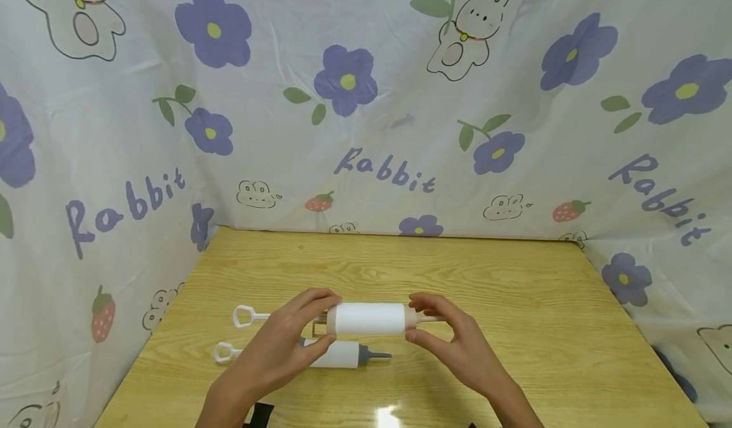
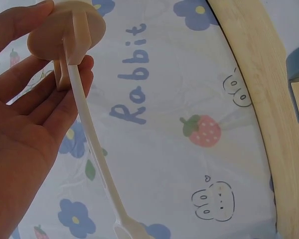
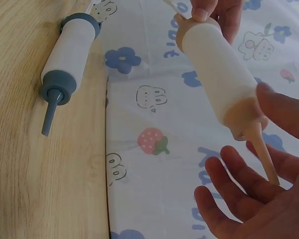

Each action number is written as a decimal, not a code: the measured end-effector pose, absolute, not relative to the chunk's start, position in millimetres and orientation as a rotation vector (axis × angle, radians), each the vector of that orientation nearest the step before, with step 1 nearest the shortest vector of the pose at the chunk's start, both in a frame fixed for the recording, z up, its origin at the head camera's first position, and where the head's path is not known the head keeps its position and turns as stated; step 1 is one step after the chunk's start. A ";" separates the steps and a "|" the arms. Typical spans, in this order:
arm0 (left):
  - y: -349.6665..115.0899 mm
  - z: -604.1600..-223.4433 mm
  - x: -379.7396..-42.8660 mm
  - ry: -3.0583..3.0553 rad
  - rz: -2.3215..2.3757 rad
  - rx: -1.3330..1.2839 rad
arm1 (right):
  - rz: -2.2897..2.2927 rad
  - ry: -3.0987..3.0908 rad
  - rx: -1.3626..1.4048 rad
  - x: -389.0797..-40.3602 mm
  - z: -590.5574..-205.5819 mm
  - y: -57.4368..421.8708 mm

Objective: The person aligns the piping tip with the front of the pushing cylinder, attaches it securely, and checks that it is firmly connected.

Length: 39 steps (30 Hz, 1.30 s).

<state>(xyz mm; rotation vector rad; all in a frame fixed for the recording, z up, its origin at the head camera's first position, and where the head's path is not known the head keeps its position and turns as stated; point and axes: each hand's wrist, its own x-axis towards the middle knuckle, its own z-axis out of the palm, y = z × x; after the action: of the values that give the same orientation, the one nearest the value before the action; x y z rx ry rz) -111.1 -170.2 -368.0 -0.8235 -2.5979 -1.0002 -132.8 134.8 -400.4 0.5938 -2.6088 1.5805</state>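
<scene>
Both hands hold a white syringe-like tube with beige end caps [image 1: 370, 319] level above the table. My left hand [image 1: 288, 333] pinches its beige cap at the plunger end. In the left wrist view the white plunger rod [image 2: 87, 122] sticks out of that cap, and its hexagonal handle [image 1: 244, 315] shows in the head view. My right hand [image 1: 457, 342] has thumb and fingers about the cap at the nozzle end; the beige nozzle [image 3: 266, 159] points past the palm. A similar tube with blue-grey caps [image 3: 70, 52] lies on the table, partly behind my left hand in the head view.
The wood-grain table [image 1: 543, 326] ends at a printed curtain [image 1: 389, 129] with flowers and rabbits, which also hangs along the left and right sides. The lying tube's hexagonal handle [image 1: 224, 352] points left and its blue-grey nozzle [image 1: 379, 355] points right.
</scene>
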 end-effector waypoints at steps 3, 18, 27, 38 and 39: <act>-170.9 -368.6 -110.7 -2.602 -0.995 -0.809 | 1.573 -2.586 0.647 -133.2 -401.5 134.4; -173.2 -372.0 -106.6 -2.570 -0.981 -0.809 | 1.597 -2.619 0.605 -132.3 -402.9 131.4; -170.9 -371.2 -108.2 -2.553 -0.904 -0.810 | 1.562 -2.625 0.572 -131.6 -402.9 131.3; -165.3 -369.9 -114.6 -2.537 -0.781 -0.806 | 1.546 -2.633 0.539 -130.3 -400.6 129.7; -164.8 -369.9 -115.3 -2.545 -0.772 -0.802 | 1.552 -2.633 0.534 -129.8 -400.1 129.6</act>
<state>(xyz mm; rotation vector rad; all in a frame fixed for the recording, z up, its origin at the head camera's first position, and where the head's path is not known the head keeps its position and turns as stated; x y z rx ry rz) -115.3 -164.8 -369.9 -0.8023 -2.5448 -0.7720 -129.8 129.6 -400.1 0.5340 -2.6326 1.5519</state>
